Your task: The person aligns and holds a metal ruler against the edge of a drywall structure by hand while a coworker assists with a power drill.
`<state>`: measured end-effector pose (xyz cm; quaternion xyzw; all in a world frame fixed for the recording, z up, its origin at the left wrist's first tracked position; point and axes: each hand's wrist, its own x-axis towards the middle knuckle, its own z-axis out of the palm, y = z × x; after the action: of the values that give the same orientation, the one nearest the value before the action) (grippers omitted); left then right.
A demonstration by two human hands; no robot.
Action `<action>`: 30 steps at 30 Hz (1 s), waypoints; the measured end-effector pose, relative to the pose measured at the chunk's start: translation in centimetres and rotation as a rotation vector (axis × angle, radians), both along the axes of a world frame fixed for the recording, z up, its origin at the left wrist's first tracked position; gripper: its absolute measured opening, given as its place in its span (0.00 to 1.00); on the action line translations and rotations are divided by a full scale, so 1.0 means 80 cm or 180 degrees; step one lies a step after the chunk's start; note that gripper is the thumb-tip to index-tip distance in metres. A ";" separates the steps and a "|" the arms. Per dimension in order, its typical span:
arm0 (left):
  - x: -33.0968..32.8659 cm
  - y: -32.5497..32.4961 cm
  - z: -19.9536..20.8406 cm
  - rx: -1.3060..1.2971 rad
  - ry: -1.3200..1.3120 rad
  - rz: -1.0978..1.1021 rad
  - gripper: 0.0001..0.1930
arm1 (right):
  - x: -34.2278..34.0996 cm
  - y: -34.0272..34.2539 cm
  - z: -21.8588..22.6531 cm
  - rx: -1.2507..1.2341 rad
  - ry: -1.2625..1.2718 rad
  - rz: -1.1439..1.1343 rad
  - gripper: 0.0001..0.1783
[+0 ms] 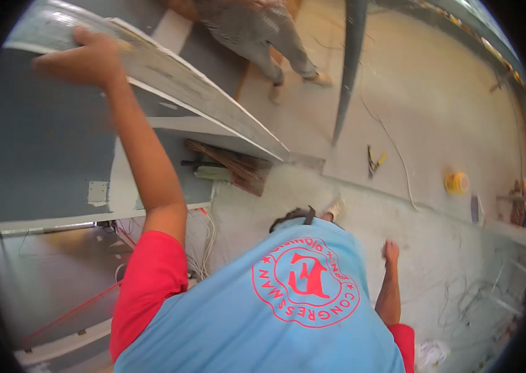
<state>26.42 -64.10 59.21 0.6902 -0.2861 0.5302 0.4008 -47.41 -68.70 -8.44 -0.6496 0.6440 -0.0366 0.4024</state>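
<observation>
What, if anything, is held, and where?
Left hand: touching the grey panel near its upper-left part; whether it grips cannot be told. Right hand: nothing visible.

long grey wall edge (179,82), streaked and smudged, rimmed in white along both sides, narrowing from the far left toward the middle

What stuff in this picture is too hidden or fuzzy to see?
All in the head view:
Left hand: its exact grip on the grey beam is blurred.
Right hand: too small and blurred to tell if it holds anything.
Other person: head cut off by the top edge.
Clutter at far right: blurred and cut off by the dark rim.
</observation>
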 end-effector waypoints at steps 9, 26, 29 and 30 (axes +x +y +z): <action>-0.039 0.023 -0.004 0.0107 -0.0172 0.0065 0.38 | 0.011 0.075 -0.053 0.1434 0.0033 0.0076 0.18; 0.009 0.015 -0.022 -0.0257 -0.1235 0.0352 0.29 | 0.152 -0.066 -0.004 0.1835 -0.1227 -0.1843 0.13; 0.008 0.020 -0.023 -0.0227 -0.1267 0.0452 0.29 | 0.174 -0.064 -0.012 0.0729 -0.0566 0.1181 0.24; 0.008 0.021 -0.023 -0.0199 -0.1261 0.0497 0.28 | 0.173 -0.061 -0.020 0.0739 -0.0573 0.1189 0.24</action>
<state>27.06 -62.40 57.37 0.5799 -0.2884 0.6935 0.3157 -33.60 -73.56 -10.05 -0.7010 0.4740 0.0550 0.5300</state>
